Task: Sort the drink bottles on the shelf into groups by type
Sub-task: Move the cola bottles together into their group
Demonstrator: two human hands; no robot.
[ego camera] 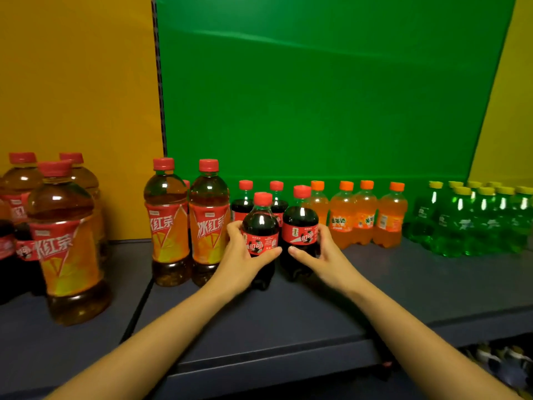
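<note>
Two small cola bottles with red caps stand side by side at the middle of the dark shelf (288,319). My left hand (242,255) grips the left cola bottle (259,223) around its red label. My right hand (323,252) grips the right cola bottle (300,220) the same way. Two more cola bottles (245,203) stand just behind them. Two tall iced tea bottles (207,223) stand immediately left of my left hand. Several small orange soda bottles (363,217) stand to the right, and several green soda bottles (473,223) with yellow caps fill the far right.
On the neighbouring shelf section at the left stand three more iced tea bottles (66,243) and a dark cola bottle (17,249) half hidden at the frame edge. A green back panel (317,96) rises behind the bottles. More bottles (501,359) show dimly on a lower shelf.
</note>
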